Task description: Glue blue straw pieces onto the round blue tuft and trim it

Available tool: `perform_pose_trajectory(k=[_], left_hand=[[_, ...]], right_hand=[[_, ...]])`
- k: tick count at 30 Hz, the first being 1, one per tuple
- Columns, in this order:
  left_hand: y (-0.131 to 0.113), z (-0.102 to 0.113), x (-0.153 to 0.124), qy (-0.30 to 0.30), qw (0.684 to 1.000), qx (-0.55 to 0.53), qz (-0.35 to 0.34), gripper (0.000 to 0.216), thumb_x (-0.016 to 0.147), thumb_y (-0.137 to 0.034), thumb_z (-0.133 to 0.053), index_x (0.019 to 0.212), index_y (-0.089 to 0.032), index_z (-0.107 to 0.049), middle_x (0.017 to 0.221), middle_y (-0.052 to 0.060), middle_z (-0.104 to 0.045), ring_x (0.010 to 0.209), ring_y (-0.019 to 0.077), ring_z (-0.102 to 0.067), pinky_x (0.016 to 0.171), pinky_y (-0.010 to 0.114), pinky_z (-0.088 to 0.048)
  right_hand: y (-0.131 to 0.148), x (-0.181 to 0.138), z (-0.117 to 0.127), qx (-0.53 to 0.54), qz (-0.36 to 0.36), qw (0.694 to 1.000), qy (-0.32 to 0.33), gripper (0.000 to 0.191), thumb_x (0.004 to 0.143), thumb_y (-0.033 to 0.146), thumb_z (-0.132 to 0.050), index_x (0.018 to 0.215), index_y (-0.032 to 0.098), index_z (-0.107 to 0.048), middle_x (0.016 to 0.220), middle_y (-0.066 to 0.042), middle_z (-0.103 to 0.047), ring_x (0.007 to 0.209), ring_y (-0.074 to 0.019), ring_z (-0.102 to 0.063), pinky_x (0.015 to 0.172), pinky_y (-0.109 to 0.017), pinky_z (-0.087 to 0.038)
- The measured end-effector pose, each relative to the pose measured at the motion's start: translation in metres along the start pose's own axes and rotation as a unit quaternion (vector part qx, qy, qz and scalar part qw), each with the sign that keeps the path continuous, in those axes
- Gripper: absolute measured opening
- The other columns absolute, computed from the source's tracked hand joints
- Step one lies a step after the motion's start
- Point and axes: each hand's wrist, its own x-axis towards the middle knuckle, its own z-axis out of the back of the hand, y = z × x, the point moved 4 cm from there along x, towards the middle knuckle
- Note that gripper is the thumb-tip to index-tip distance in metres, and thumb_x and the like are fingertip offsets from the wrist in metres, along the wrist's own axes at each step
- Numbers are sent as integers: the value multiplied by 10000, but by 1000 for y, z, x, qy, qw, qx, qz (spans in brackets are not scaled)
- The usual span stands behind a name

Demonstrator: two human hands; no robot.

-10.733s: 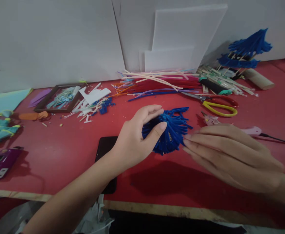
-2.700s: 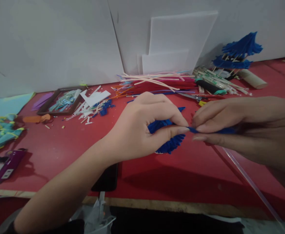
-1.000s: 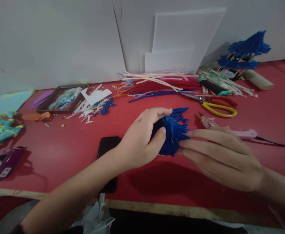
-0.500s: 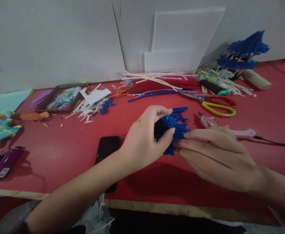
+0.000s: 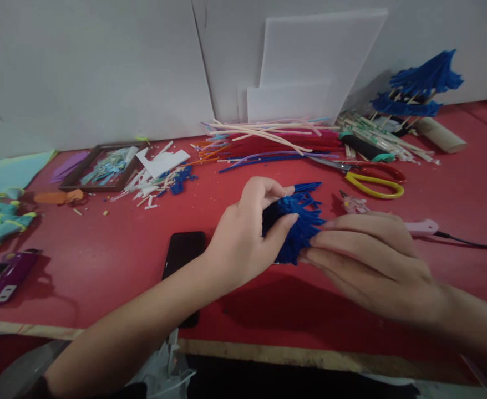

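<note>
A bundle of blue pipe-cleaner pieces [image 5: 299,224], bristling like a tuft, is held just above the red table [image 5: 102,260]. My left hand [image 5: 247,233] is closed round its left side, thumb under and fingers over the top. My right hand [image 5: 368,257] lies to the right with fingers stretched flat and together, their tips touching the tuft's lower right edge. Whether those fingers pinch a strand is hidden.
Behind lie a heap of coloured pipe cleaners [image 5: 268,144], yellow-handled scissors [image 5: 372,185], a pink glue gun [image 5: 418,226] with its cord, blue tufts on sticks [image 5: 418,86] and white foam boards [image 5: 310,66]. A black phone [image 5: 183,255], scraps [image 5: 156,174] and a framed tray [image 5: 102,166] sit left.
My left thumb has shifted a little along the tuft and my right fingers have slid slightly right and down; the tuft stays in the same spot.
</note>
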Motion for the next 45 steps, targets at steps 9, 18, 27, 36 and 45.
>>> perform_pose_trajectory(k=[9,18,27,36,45], left_hand=[[1,-1,0,-5,1000,17,-11,206,979,-209,-618,1075,-242,-438,1282,120,-766,1215,235,-744,937,337,-628],[0,0,2,-6,1000,23,-3,159,1007,-247,-598,1085,-240,-460,1245,98,-776,1214,230,-743,946,349,-627],[1,2,1,-24,999,42,15,419,901,-344,-765,1181,-250,-469,1249,85,-775,1220,275,-739,950,399,-639],[-1,1,3,-30,998,54,7,331,899,-282,-707,1156,-261,-499,1225,63,-778,1194,272,-748,928,404,-646],[-2,-1,0,-15,999,49,0,279,968,-279,-662,1166,-239,-470,1275,85,-752,1267,246,-715,943,339,-640]], right_hand=[[1,1,-3,-7,-5,1000,6,110,875,102,-758,910,194,-709,885,-17,-777,975,-185,-699,842,-355,-561],[1,-2,-4,-15,-10,1000,25,102,833,111,-780,871,198,-742,933,-41,-780,990,-210,-708,894,-364,-557],[1,-8,-6,-9,-10,999,40,180,961,112,-608,1048,231,-712,1051,-8,-808,1076,-198,-703,872,-371,-542],[0,-11,-3,4,-6,999,38,205,938,91,-636,1064,231,-718,1067,-7,-808,1086,-206,-687,851,-379,-536],[1,-9,-3,-6,5,999,43,217,971,103,-582,1073,230,-725,1072,-15,-807,1114,-197,-675,874,-366,-533]])
